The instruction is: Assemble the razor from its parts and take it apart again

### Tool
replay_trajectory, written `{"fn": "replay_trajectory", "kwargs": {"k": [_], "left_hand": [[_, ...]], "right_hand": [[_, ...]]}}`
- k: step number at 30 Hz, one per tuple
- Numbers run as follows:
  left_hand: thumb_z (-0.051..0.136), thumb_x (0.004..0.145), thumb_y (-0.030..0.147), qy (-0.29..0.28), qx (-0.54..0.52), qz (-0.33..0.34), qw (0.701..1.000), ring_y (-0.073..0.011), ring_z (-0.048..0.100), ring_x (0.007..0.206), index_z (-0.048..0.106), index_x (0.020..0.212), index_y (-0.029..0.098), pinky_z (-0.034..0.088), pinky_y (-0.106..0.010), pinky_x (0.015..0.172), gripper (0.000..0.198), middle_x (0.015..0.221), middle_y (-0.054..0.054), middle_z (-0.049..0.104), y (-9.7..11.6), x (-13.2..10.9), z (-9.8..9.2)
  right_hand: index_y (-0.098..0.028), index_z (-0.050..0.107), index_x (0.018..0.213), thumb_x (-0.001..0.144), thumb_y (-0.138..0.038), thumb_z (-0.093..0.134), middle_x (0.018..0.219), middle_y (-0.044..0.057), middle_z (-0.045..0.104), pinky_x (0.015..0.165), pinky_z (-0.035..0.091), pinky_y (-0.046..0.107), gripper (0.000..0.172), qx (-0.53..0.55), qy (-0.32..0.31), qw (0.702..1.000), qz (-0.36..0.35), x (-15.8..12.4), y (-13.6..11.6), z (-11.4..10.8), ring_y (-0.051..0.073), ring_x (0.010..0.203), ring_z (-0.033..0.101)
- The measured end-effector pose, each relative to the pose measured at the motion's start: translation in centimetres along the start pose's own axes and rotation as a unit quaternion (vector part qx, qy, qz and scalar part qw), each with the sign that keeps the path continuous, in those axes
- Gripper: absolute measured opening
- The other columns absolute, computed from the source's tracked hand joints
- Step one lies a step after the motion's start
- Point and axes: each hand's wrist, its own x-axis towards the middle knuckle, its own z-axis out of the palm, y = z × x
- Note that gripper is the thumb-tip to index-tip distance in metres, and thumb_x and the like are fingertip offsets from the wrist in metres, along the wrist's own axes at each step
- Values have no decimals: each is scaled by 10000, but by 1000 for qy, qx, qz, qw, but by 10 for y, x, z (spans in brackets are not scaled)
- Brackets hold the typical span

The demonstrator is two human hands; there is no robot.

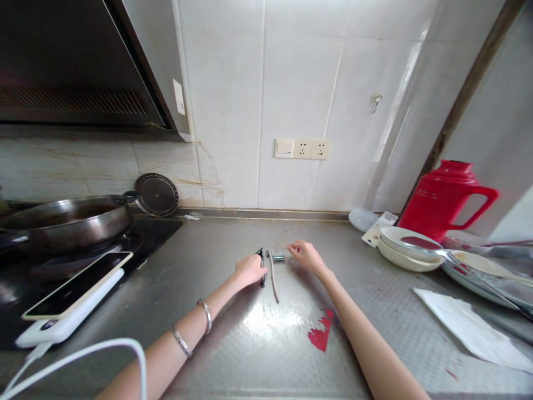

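Note:
My left hand (pixel 251 269), with two bracelets on its wrist, is closed around a slim black object (pixel 262 280); most of it is hidden by the fingers. Just to its right lies a thin beige stick (pixel 273 280) with a dark upper end. A small, dark greenish, shiny piece (pixel 278 258) rests beside that stick's upper part. My right hand (pixel 307 256) hovers right of this piece, apart from it, fingers loosely bent and nothing visible in them. Nearer to me, a torn red scrap (pixel 321 332) lies on the metal counter (pixel 233 350).
On the left are a pan (pixel 66 225) on the stove, a phone (pixel 79 283) on a white power bank (pixel 70 322), and a white cable (pixel 100 345). On the right stand a red thermos (pixel 441 200), stacked bowls (pixel 400 255) and a white napkin (pixel 470 328).

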Motion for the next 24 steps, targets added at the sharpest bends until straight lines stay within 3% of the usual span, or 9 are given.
{"fn": "replay_trajectory", "kwargs": {"k": [4, 7, 11, 14, 16, 20, 24], "left_hand": [[505, 726, 324, 23, 3, -15, 1000, -268, 638, 786, 654, 694, 150, 414, -292, 615, 232, 752, -140, 676, 0, 0, -2], [494, 752, 361, 50, -12, -20, 998, -248, 635, 762, 648, 671, 150, 396, -276, 601, 273, 746, -129, 677, 1, 1, -6], [457, 804, 417, 102, -54, 3, 993, -199, 622, 714, 640, 685, 170, 377, -255, 608, 330, 736, -88, 679, 5, 0, -12], [459, 817, 415, 123, -70, 24, 990, -187, 614, 704, 637, 722, 176, 367, -249, 607, 313, 735, -73, 677, 9, -4, -13], [476, 814, 397, 122, -70, 28, 990, -187, 614, 710, 638, 734, 177, 363, -248, 609, 284, 732, -69, 675, 13, -7, -13], [476, 819, 356, 115, -68, 30, 991, -188, 616, 735, 641, 761, 180, 359, -245, 623, 247, 749, -63, 676, 19, -12, -12], [402, 858, 422, 128, -73, 51, 988, -190, 616, 738, 633, 782, 188, 348, -244, 618, 338, 759, -68, 678, 22, -17, -13]], "right_hand": [[-182, 717, 798, 820, -363, 467, 772, 64, 669, 683, 413, 247, 309, 35, 7, 999, 9, 1, -3, 6, 155, 713, 569], [-158, 707, 839, 783, -373, 519, 774, 73, 682, 639, 455, 258, 291, 154, 34, 986, 58, 4, -14, 15, 162, 701, 587], [-120, 650, 979, 719, -396, 611, 779, 81, 669, 507, 488, 243, 380, 389, 40, 901, 188, 6, -43, 21, 151, 635, 604], [-124, 635, 961, 662, -380, 690, 845, 93, 666, 550, 519, 244, 398, 491, 5, 840, 232, 5, -65, 19, 143, 661, 622], [-136, 635, 925, 635, -362, 720, 834, 84, 665, 562, 523, 243, 378, 517, -13, 822, 241, 3, -75, 17, 135, 651, 621], [-147, 621, 818, 576, -301, 751, 685, 23, 636, 547, 507, 232, 314, 526, -10, 813, 250, 0, -82, 17, 110, 585, 588], [-141, 617, 748, 551, -294, 743, 643, 3, 608, 549, 492, 223, 279, 553, -12, 799, 235, 1, -81, 18, 105, 584, 575]]}}
